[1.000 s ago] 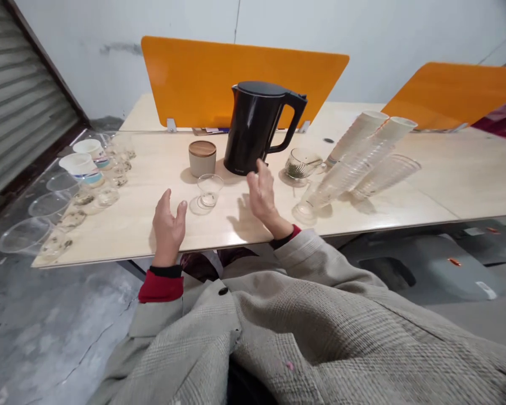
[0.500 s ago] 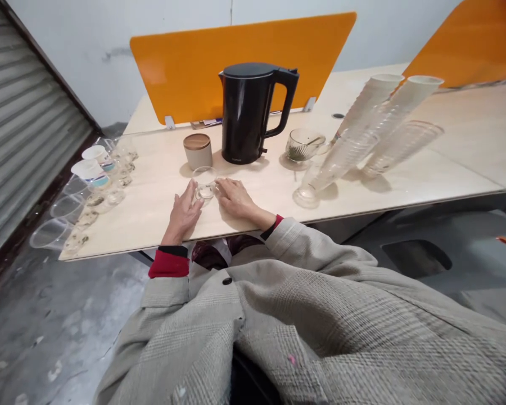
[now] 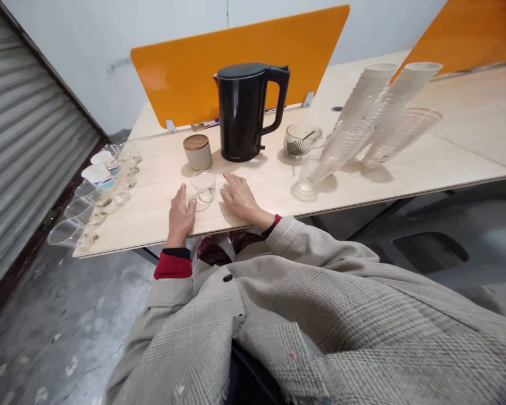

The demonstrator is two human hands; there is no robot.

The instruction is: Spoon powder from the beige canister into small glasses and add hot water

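Observation:
A small clear plastic cup [image 3: 204, 187] stands upright on the table between my hands. My left hand [image 3: 181, 212] is to the left of it, fingers stretched forward and thumb close to the cup's side; whether the thumb touches cannot be made out. Off to the cup's right, my right hand [image 3: 239, 197] rests low over the table with fingers extended and a gap to the cup. Neither hand holds anything. Just behind the cup sits a grey canister [image 3: 198, 157] with a wooden lid, and beside that a black electric kettle [image 3: 241, 121].
A glass cup [image 3: 301, 140] holding dried green leaves and a spoon stands right of the kettle. Tall stacks of clear cups [image 3: 343, 143] lean further right. Several used cups [image 3: 78, 211] line the left table edge. An orange divider [image 3: 181, 84] rises behind.
Both hands have drawn apart from the clear cup, the left to the left and the right to the right. The cup stays standing, and the camera view has shifted slightly.

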